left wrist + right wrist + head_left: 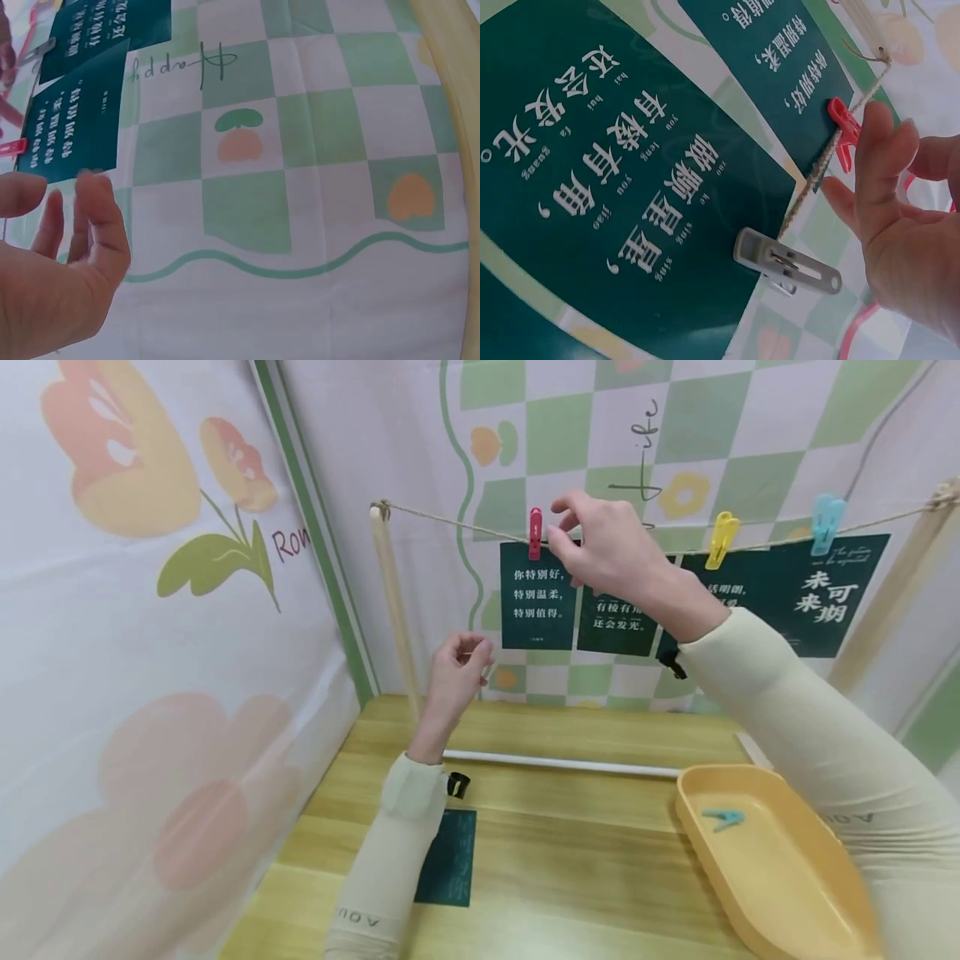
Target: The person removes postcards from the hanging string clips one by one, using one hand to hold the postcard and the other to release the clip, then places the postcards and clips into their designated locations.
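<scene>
My right hand [607, 543] is raised at the twine [457, 522], its fingers loosely bent and holding nothing. Just left of its fingertips, a red clothespin [535, 533] clips a dark green card [537, 610] with white writing to the twine. The right wrist view shows a grey clothespin [787, 260] on a second green card [630, 172], close below that hand; in the head view the hand hides this clip. Lower and to the left, my left hand [456, 672] hovers in the air with relaxed, slightly bent fingers and nothing in them.
Yellow [722, 540] and blue [827, 524] clothespins hold more cards [817, 610] farther right. Wooden posts [396, 610] carry the twine. An orange tray [780, 868] with a teal clothespin [723, 818] stands at right. Another card [453, 868] lies partly under the left forearm.
</scene>
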Demonstrator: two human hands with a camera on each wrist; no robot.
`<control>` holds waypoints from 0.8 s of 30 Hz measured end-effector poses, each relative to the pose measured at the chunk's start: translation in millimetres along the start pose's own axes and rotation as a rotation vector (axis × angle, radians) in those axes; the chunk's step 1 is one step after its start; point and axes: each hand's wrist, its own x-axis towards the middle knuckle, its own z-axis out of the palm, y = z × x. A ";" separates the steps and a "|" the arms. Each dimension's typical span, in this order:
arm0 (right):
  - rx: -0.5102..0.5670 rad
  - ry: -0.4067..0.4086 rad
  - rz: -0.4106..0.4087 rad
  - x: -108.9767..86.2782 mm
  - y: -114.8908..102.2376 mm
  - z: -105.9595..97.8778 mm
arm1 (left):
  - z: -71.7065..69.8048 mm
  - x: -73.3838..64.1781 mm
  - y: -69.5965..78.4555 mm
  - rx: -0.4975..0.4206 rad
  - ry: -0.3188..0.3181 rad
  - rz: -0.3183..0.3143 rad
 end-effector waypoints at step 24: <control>0.271 0.018 0.167 21.1 1.6 11.6 | 15.7 13.6 -3.7 0.022 -0.042 -0.020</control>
